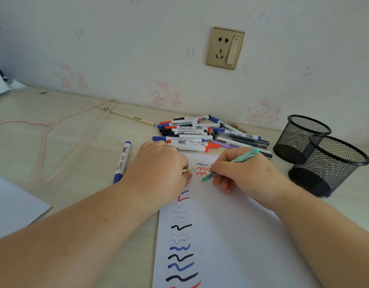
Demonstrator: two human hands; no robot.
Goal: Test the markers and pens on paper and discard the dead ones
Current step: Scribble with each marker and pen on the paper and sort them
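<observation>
- Now our right hand pinches a teal pen between thumb and fingers, its tip touching the paper sheet just beside the red squiggles near the sheet's top edge.
- Our left hand lies knuckles-up on the sheet's top left corner, fingers curled under; a small gold-coloured bit shows at the fingertips, but we cannot tell what it is or whether it is held.
- Down the sheet's left side runs a column of test marks in black, blue and red.
- Just beyond the sheet's top edge lies a pile of markers and pens, with blue, red and black caps.
- Left of the sheet, beside our left hand, a single blue-capped marker lies apart.
- Right of the sheet stand two black mesh cups, touching each other.
</observation>
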